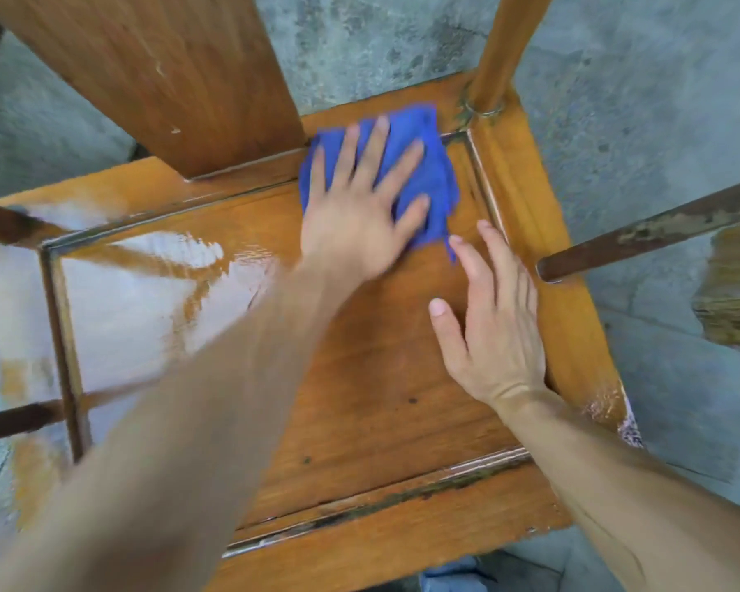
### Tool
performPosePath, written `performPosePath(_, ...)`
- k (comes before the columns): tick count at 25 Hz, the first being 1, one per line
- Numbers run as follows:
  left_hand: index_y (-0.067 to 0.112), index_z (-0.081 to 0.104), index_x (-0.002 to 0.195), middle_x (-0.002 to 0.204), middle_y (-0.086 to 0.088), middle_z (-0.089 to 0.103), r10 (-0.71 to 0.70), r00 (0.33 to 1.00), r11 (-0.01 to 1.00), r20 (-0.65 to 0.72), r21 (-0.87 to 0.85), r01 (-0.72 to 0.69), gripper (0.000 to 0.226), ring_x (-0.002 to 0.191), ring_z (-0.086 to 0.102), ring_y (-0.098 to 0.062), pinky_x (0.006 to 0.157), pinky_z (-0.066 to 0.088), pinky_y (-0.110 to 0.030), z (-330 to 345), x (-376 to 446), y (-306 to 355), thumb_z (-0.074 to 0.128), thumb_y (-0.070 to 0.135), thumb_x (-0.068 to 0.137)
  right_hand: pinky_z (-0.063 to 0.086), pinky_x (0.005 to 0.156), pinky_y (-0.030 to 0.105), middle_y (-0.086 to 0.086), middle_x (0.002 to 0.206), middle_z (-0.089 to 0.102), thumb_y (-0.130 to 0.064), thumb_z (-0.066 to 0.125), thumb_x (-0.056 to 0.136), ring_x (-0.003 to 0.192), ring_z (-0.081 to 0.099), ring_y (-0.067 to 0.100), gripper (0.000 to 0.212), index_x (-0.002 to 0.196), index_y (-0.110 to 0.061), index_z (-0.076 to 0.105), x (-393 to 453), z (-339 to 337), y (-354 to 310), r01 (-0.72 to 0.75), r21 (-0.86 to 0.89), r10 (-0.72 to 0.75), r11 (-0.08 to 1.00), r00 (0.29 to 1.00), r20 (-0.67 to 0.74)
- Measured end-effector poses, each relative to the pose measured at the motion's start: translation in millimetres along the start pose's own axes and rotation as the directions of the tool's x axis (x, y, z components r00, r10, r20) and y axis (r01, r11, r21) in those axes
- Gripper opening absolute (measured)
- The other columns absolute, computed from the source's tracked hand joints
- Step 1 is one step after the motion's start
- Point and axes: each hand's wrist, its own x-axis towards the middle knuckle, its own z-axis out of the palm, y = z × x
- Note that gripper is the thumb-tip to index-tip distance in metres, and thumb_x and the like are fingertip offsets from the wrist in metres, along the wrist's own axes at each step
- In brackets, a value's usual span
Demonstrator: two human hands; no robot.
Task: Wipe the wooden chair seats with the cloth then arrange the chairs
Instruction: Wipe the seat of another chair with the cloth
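Left hand [355,215]: flat, fingers spread, pressing the cloth [428,173].
Right hand [492,331]: flat, released, bracing the seat [359,378], just beside the cloth.
Cloth: far right corner; unwiped seat lies nearer, leftward.

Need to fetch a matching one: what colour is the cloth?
Blue, plain; the cloth shows clearly in the head view, under the left hand.

Bare, stained concrete floor [402,40], worn wooden chair [381,378]: plain home or yard.
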Motion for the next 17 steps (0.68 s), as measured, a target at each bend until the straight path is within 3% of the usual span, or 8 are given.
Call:
performPosePath(4,0.036,0.014,0.158,0.166,-0.004,0.021,-0.088,0.983,0.989,0.162,-0.107,0.106,0.058,0.151,0.020,-0.029,0.120,0.011,-0.056,-13.7,111.9,6.1,0.024,0.052,0.103,0.023,0.119,0.050,0.010,0.160,0.032,-0.040,0.042,0.097,0.145,0.033,0.030,0.057,0.149,-0.018,0.039,2.2,2.5,3.3,0.007,-0.058,-0.005,0.998,0.999,0.035)
performPosePath(5,0.035,0.012,0.158,0.166,-0.004,0.020,-0.079,0.975,0.986,0.208,-0.128,0.107,0.057,0.151,0.019,-0.029,0.119,0.012,-0.057,-15.7,112.3,5.1,0.023,0.049,0.104,0.022,0.120,0.050,0.007,0.159,0.035,-0.041,0.040,0.097,0.146,0.032,0.029,0.055,0.147,-0.020,0.043,1.6,3.8,3.5,0.015,-0.072,-0.011,0.997,0.999,0.044)
performPosePath(7,0.033,0.011,0.159,0.168,-0.001,0.012,-0.011,0.984,0.993,0.176,-0.116,0.031,0.056,0.154,0.011,-0.026,0.121,0.008,-0.056,-16.8,87.3,2.6,0.023,0.041,0.105,0.022,0.120,0.050,0.006,0.158,0.037,-0.041,0.040,0.097,0.146,0.034,0.029,0.053,0.145,-0.020,0.047,2.6,5.0,3.7,0.018,-0.090,-0.016,0.996,0.999,0.032)
performPosePath(11,0.035,0.023,0.157,0.168,0.006,0.017,0.142,0.987,0.986,0.068,-0.093,-0.136,0.060,0.154,0.015,-0.024,0.120,0.019,-0.052,-8.4,-57.3,-13.4,0.029,0.042,0.098,0.026,0.118,0.047,0.010,0.164,0.022,-0.041,0.045,0.097,0.145,0.032,0.028,0.063,0.153,-0.016,0.030,3.5,1.0,4.5,-0.017,-0.052,0.018,0.999,0.999,0.028)
performPosePath(15,0.039,0.022,0.157,0.168,0.006,0.013,-0.085,0.988,0.994,0.131,-0.053,0.092,0.058,0.155,0.014,-0.025,0.119,0.022,-0.051,-14.2,-272.5,-47.5,0.031,0.047,0.100,0.022,0.121,0.045,0.006,0.160,0.033,-0.043,0.037,0.100,0.145,0.033,0.026,0.058,0.152,-0.019,0.033,2.0,-3.0,2.0,-0.024,-0.010,0.024,1.000,0.997,0.072)
performPosePath(17,0.037,0.033,0.153,0.168,0.005,0.014,-0.092,0.968,0.995,0.232,-0.006,0.096,0.054,0.152,0.023,-0.030,0.115,0.026,-0.054,-15.0,-366.3,-42.1,0.027,0.049,0.101,0.022,0.121,0.044,0.004,0.156,0.040,-0.043,0.035,0.100,0.146,0.034,0.025,0.055,0.150,-0.020,0.037,1.9,-3.6,0.3,-0.035,-0.014,0.036,0.999,0.996,0.084)
